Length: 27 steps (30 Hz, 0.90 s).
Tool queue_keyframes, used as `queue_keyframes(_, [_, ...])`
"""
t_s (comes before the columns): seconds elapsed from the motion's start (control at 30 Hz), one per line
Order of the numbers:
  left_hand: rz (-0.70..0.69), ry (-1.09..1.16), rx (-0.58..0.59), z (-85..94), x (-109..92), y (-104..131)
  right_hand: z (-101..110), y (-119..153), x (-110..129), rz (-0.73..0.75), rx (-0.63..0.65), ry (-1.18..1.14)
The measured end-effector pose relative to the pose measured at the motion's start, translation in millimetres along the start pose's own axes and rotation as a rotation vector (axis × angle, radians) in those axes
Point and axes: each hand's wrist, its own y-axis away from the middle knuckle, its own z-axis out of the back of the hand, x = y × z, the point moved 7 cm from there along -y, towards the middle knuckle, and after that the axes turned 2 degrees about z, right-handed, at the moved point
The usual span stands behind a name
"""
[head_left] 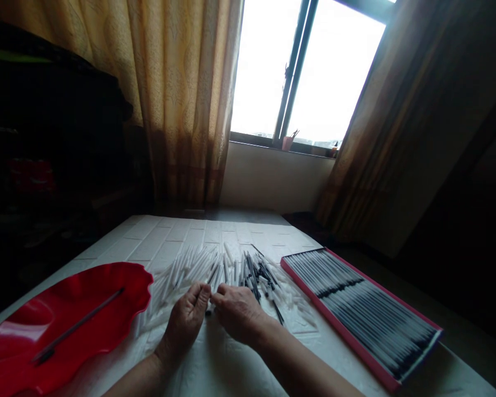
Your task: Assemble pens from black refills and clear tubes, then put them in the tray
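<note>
My left hand (189, 311) and my right hand (237, 310) meet over the near side of a pile at the middle of the table. Both have their fingers pinched together, almost touching; what they hold is too small and hidden to name. Just beyond them lie clear and white plastic tubes (192, 263). Dark pen parts (254, 270) are scattered on the right of the pile. A red scalloped tray (119, 320) on the left bears one pen (80, 324). On the right, a pink-edged box (334, 322) holds rows of pens (366, 306).
The table (149, 234) has a white brick-patterned cover. Behind it hang patterned curtains (186, 99) beside a bright window (322, 71). A small pink cup (287, 143) stands on the sill. Dark furniture and items are at the far left.
</note>
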Motion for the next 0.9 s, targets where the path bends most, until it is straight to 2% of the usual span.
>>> queue_keyframes(0.1, [-0.06,-0.077,0.011,-1.6,-3.9,3.7,6.1,13.6,-14.4,-0.062,-0.055,-0.073])
queue_keyframes(0.17, [-0.106,-0.131,0.032,-3.8,-8.4,7.8,9.9,25.9,-31.4,-0.132,-0.142,-0.241])
queue_keyframes(0.27, [-0.189,-0.208,0.1,-10.2,-17.9,15.4,9.2,44.3,-63.8,-0.253,-0.333,-0.742])
queue_keyframes(0.33, [-0.25,-0.251,0.154,-15.4,-24.3,20.3,-0.1,53.3,-84.3,-0.377,-0.425,-1.14])
queue_keyframes(0.4, [-0.303,-0.278,0.206,-20.3,-28.3,24.4,-11.1,57.7,-95.7,-0.499,-0.46,-1.447])
queue_keyframes(0.5, [-0.38,-0.335,0.252,-25.4,-29.4,28.1,-18.8,57.2,-95.6,-0.591,-0.437,-1.714])
queue_keyframes(0.63, [-0.447,-0.429,0.25,-28.3,-26.6,28.8,-15.7,54.9,-85.5,-0.6,-0.398,-1.836])
queue_keyframes(0.9, [-0.467,-0.484,0.239,-27.7,-32.0,26.8,-7.3,57.7,-82.1,-0.577,-0.402,-1.772])
